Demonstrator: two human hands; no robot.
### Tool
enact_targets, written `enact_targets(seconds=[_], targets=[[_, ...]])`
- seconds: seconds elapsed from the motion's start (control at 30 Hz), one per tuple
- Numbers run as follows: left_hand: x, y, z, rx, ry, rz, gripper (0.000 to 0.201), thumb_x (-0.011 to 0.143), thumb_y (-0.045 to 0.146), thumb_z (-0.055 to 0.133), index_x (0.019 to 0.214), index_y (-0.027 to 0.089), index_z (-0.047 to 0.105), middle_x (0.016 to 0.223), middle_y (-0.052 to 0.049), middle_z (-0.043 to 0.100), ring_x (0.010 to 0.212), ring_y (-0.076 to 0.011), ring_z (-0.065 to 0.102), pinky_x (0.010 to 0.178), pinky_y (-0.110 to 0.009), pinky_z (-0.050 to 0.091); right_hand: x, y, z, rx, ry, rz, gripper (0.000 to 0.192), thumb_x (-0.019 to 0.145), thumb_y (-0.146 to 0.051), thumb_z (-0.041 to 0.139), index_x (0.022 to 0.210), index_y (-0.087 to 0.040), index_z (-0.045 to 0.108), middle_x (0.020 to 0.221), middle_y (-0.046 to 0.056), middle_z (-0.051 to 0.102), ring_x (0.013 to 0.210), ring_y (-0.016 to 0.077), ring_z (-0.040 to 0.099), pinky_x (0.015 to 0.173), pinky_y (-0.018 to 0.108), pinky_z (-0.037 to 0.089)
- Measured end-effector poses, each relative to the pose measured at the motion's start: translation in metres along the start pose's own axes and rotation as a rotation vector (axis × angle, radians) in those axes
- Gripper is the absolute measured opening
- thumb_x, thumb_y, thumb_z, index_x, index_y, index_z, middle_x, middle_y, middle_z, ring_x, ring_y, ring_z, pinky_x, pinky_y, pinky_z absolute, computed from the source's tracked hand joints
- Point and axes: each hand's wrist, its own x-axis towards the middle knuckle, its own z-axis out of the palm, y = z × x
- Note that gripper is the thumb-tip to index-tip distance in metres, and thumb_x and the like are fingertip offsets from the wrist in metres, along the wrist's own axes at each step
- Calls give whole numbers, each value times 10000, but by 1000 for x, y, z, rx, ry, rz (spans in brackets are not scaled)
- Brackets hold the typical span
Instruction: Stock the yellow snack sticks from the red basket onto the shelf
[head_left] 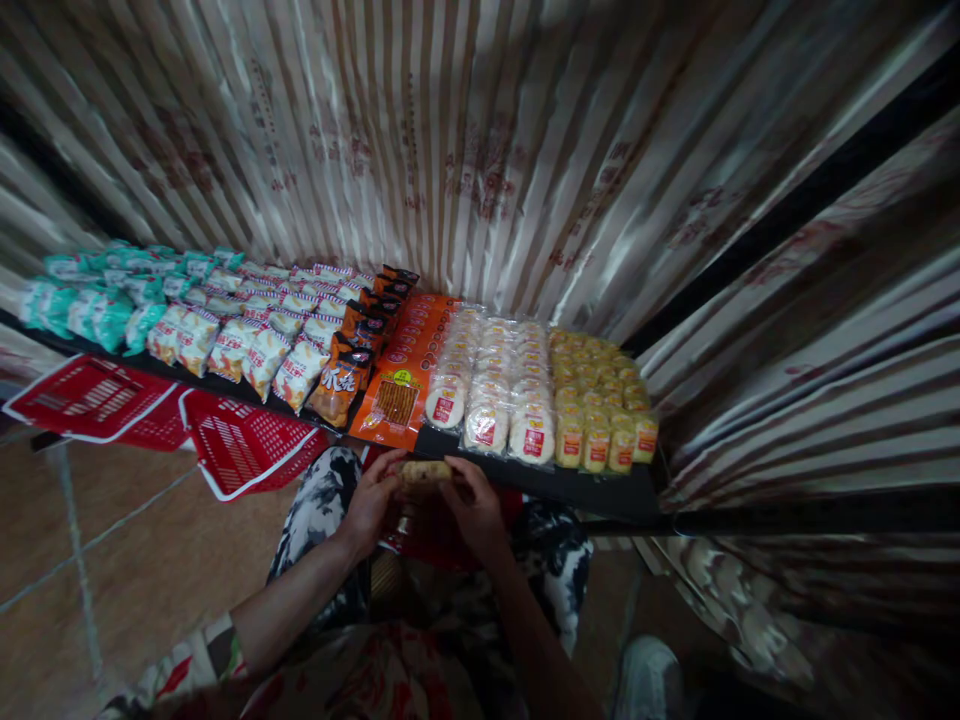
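My left hand and my right hand both grip one small wrapped snack packet between them, just in front of the shelf's front edge. Right behind it on the black shelf lie rows of white round packets with red labels, yellow packets to their right, and a flat orange packet to their left.
Further left the shelf holds rows of dark orange bags, white-and-yellow bags and teal bags. Red plastic baskets hang below its left part. A striped shiny curtain backs the shelf. Tiled floor lies at the left.
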Motion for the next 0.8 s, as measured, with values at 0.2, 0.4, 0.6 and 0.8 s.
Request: enact_targets(seconds=[0.2, 0.4, 0.6, 0.8], targets=[[-9, 0, -3, 103, -16, -35, 414, 620, 278, 633, 1018, 165, 600, 854, -26, 681, 709, -172, 633, 632, -248, 462, 6, -7, -1, 58, 7, -4, 263, 801, -348, 570, 1023, -219, 626, 1128, 84, 592, 1023, 191, 577, 869, 334, 500], [-15, 1, -7, 62, -83, -64, 513, 639, 313, 644, 1111, 134, 552, 976, -102, 684, 791, -230, 649, 689, -312, 484, 12, -16, 0, 53, 29, 55, 254, 775, -386, 577, 919, -188, 644, 1088, 96, 627, 981, 204, 592, 846, 334, 484], [-20, 7, -9, 61, -125, -55, 602, 622, 335, 701, 1158, 119, 533, 977, -103, 684, 773, -200, 638, 690, -284, 478, 12, -27, -2, 96, -54, 241, 347, 766, -516, 551, 834, -182, 613, 761, 28, 647, 708, 178, 599, 632, 276, 481], [-11, 7, -13, 104, -106, -32, 547, 618, 410, 727, 1073, 138, 593, 786, -42, 686, 676, -167, 616, 632, -257, 473, 11, -25, 2, 17, -71, 266, 410, 770, -584, 513, 654, -192, 546, 611, -22, 536, 601, 134, 508, 552, 233, 417]])
